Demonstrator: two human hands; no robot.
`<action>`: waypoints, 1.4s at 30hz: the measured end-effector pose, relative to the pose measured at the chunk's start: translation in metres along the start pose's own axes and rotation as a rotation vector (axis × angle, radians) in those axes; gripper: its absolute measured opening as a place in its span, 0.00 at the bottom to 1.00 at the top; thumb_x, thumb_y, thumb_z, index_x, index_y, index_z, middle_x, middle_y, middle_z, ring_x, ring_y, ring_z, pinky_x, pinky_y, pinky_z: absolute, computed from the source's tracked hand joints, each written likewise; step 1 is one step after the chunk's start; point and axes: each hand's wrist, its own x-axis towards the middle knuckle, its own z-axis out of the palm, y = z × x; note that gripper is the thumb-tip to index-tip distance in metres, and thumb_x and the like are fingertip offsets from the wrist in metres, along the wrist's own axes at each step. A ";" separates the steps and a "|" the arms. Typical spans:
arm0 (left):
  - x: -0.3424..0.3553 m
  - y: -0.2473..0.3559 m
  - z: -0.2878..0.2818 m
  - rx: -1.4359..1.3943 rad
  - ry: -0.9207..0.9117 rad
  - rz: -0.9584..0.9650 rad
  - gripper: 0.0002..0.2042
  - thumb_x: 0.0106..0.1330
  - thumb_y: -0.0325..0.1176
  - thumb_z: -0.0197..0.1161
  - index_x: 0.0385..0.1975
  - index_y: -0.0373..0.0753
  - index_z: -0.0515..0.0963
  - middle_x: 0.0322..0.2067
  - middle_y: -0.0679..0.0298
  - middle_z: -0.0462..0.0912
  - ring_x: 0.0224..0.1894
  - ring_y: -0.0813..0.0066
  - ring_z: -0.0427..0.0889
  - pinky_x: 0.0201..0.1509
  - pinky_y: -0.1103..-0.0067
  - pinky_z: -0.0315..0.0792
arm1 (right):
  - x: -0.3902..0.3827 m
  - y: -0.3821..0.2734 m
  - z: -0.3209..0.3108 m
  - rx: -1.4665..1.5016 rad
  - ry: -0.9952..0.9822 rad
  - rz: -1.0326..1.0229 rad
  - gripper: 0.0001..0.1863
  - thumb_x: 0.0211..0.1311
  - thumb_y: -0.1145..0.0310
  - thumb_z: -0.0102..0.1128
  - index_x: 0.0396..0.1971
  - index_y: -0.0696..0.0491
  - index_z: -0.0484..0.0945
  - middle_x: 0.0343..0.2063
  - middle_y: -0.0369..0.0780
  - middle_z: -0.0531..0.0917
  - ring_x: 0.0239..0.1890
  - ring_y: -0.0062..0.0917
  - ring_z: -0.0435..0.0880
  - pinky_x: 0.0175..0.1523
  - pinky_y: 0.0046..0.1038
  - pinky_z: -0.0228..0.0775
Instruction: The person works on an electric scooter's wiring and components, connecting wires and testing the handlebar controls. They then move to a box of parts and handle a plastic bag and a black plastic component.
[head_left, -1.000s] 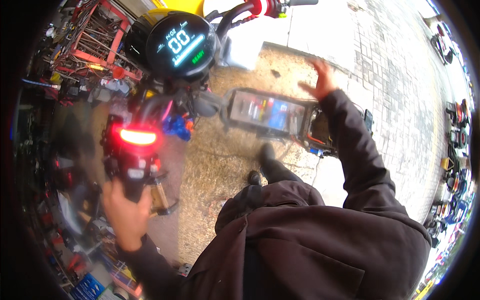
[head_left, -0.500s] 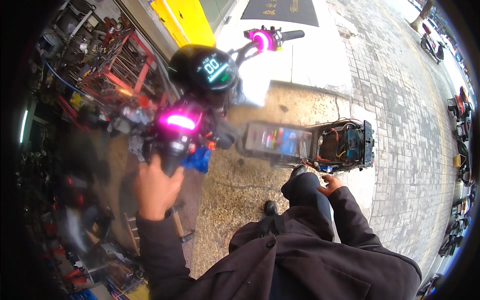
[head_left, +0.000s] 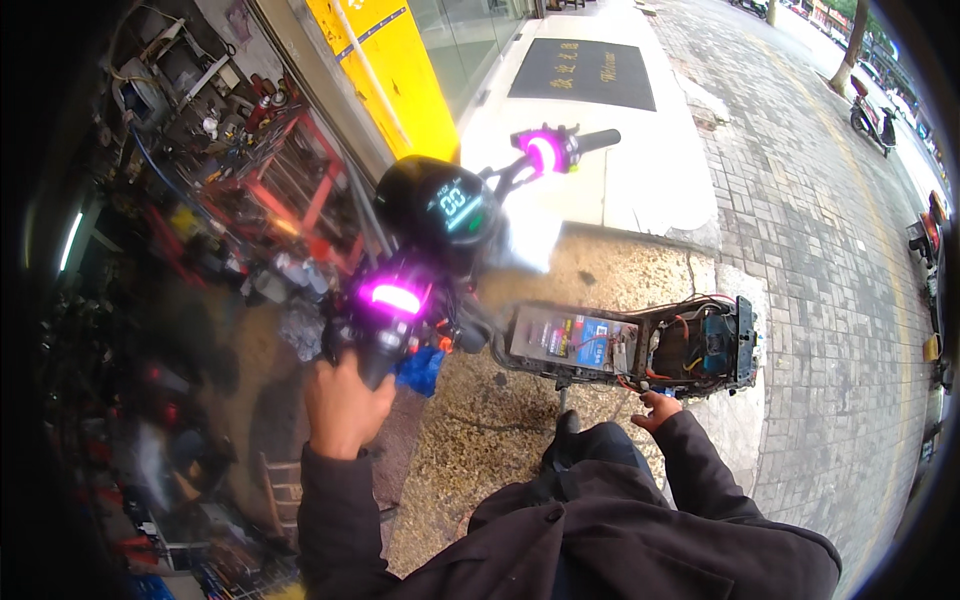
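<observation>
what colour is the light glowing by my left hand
The light glows magenta around a whitish core, best seen in the head view.

Both arms stretched forward, the left hand raised farther than the right hand.
The left arm is held almost straight ahead, its fingers bent over in a grip and its thumb set apart; the right arm is angled inward across the right side, its fingers loosely parted.
</observation>
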 end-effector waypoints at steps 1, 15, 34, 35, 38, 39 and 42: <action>0.000 0.000 0.000 0.010 -0.013 0.004 0.24 0.53 0.44 0.71 0.43 0.32 0.79 0.37 0.39 0.79 0.40 0.39 0.82 0.44 0.57 0.76 | 0.002 0.004 0.003 -0.028 0.026 -0.019 0.34 0.47 0.49 0.75 0.50 0.57 0.81 0.42 0.48 0.87 0.44 0.40 0.87 0.51 0.36 0.79; 0.009 0.013 -0.001 -0.028 -0.051 -0.105 0.25 0.50 0.43 0.74 0.47 0.38 0.80 0.39 0.43 0.78 0.43 0.42 0.82 0.46 0.59 0.77 | 0.100 -0.023 0.011 0.012 -0.274 -0.125 0.33 0.50 0.51 0.72 0.53 0.58 0.80 0.46 0.52 0.85 0.51 0.45 0.84 0.57 0.38 0.76; -0.014 -0.010 0.004 -0.105 -0.023 -0.077 0.25 0.48 0.41 0.75 0.46 0.36 0.80 0.41 0.43 0.78 0.45 0.42 0.80 0.48 0.58 0.77 | 0.232 -0.124 -0.130 -0.078 0.287 -0.427 0.31 0.48 0.57 0.75 0.52 0.55 0.80 0.42 0.50 0.85 0.46 0.44 0.84 0.52 0.39 0.77; -0.018 -0.012 0.006 -0.165 0.014 -0.084 0.21 0.46 0.34 0.73 0.41 0.33 0.80 0.36 0.46 0.77 0.42 0.43 0.78 0.46 0.60 0.74 | 0.244 -0.144 -0.158 -0.144 0.405 -0.469 0.33 0.47 0.59 0.75 0.55 0.54 0.78 0.43 0.49 0.84 0.46 0.44 0.83 0.53 0.39 0.77; -0.027 -0.026 0.010 -0.191 0.028 -0.080 0.20 0.47 0.34 0.72 0.40 0.33 0.80 0.36 0.46 0.76 0.41 0.42 0.78 0.45 0.59 0.74 | 0.266 -0.203 -0.227 -0.178 0.680 -0.618 0.33 0.47 0.69 0.73 0.58 0.51 0.73 0.53 0.50 0.78 0.55 0.47 0.78 0.58 0.39 0.74; -0.032 -0.031 0.012 -0.188 0.043 -0.061 0.19 0.47 0.34 0.72 0.38 0.32 0.79 0.35 0.46 0.76 0.41 0.43 0.78 0.45 0.59 0.74 | 0.268 -0.223 -0.240 -0.271 0.691 -0.599 0.35 0.46 0.69 0.73 0.59 0.50 0.73 0.55 0.49 0.76 0.58 0.47 0.76 0.61 0.40 0.72; -0.042 -0.045 0.015 -0.189 0.052 -0.052 0.17 0.47 0.34 0.72 0.35 0.31 0.78 0.34 0.46 0.75 0.39 0.43 0.78 0.43 0.59 0.73 | 0.272 -0.267 -0.252 -0.561 0.633 -0.594 0.40 0.43 0.70 0.74 0.62 0.46 0.72 0.61 0.45 0.73 0.65 0.44 0.70 0.66 0.44 0.64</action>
